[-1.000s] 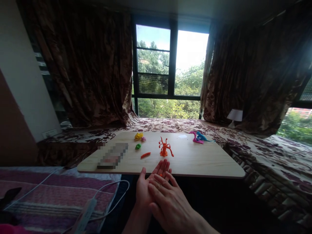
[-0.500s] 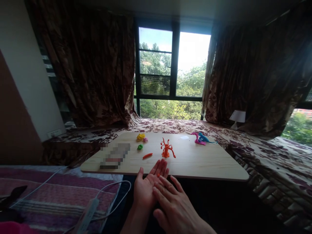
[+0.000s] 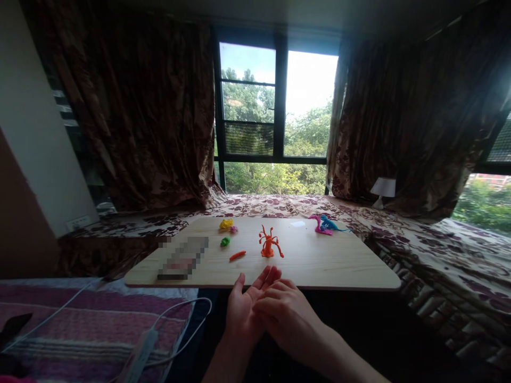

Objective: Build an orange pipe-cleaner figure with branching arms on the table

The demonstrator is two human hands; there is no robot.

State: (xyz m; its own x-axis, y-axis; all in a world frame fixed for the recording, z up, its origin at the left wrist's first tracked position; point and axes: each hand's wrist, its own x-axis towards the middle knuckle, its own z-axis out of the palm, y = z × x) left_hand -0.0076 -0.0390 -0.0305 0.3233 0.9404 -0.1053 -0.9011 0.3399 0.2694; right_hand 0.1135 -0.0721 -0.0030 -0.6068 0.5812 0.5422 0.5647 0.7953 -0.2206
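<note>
So we've got our left hand (image 3: 242,309) palm up in front of the orange branching figure (image 3: 267,249), fingers stretched out, thumb spread wide. The figure stands on the counter (image 3: 339,268), just beyond those fingertips and not touching them. Our right hand (image 3: 288,307) curls over the left palm, and honestly we can't tell if its fingers pinch anything. The orange stick (image 3: 237,256) lies near the figure, to the left.
</note>
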